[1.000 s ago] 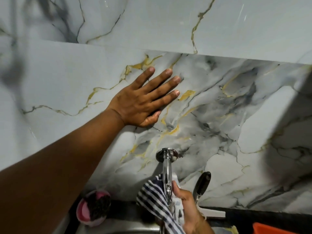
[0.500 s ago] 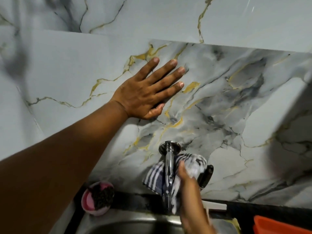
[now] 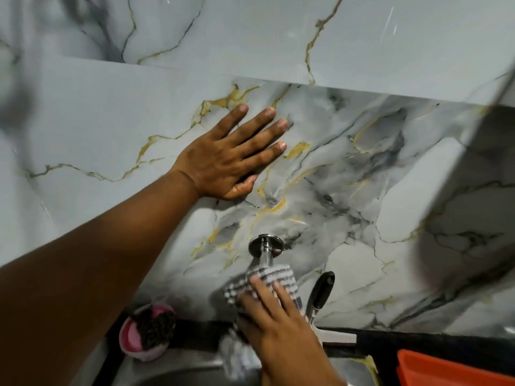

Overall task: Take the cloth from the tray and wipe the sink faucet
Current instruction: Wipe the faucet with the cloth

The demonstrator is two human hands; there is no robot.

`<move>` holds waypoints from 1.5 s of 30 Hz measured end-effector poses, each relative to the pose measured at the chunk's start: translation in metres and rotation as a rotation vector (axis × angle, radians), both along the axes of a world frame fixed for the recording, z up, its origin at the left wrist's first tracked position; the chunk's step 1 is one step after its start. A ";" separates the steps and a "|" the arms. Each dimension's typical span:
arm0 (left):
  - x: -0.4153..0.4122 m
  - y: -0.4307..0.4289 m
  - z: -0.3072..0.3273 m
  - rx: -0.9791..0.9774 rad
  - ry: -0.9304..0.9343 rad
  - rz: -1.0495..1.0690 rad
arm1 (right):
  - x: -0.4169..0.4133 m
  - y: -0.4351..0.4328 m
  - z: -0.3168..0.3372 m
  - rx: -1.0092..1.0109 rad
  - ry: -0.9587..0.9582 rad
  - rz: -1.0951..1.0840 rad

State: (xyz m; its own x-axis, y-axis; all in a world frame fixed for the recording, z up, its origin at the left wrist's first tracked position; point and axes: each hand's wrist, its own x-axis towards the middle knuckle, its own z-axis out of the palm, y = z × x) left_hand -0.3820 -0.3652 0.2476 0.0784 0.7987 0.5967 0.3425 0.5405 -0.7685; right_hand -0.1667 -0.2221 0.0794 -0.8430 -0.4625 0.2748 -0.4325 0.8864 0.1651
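The chrome faucet (image 3: 266,247) comes out of the marble wall at lower centre; only its round wall flange and the top of its pipe show. A blue-and-white striped cloth (image 3: 278,277) is wrapped over the pipe just below the flange, and its loose end hangs blurred towards the sink. My right hand (image 3: 274,316) presses the cloth around the faucet from the front. My left hand (image 3: 231,157) lies flat on the wall above and left of the faucet, fingers spread, holding nothing. An orange tray (image 3: 457,369) shows at the bottom right corner.
A pink bowl with a dark scrubber (image 3: 149,330) sits at the sink's back left edge. A black-handled squeegee (image 3: 322,296) leans on the wall right of the faucet. The steel sink (image 3: 178,371) lies below. My left forearm crosses the left half of the view.
My right hand has slid the cloth up the faucet pipe to just under the wall flange and now covers it from the front. My left hand stays flat on the wall.
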 end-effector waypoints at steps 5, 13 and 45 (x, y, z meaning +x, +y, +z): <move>0.003 0.000 0.002 -0.003 -0.002 0.008 | -0.033 -0.009 0.043 -0.139 -0.219 -0.144; 0.001 -0.001 0.002 -0.003 -0.004 -0.008 | -0.026 -0.023 0.018 -0.073 -0.093 -0.168; 0.003 -0.001 0.001 0.002 -0.037 0.001 | -0.064 0.027 -0.004 -2.091 -1.270 -0.142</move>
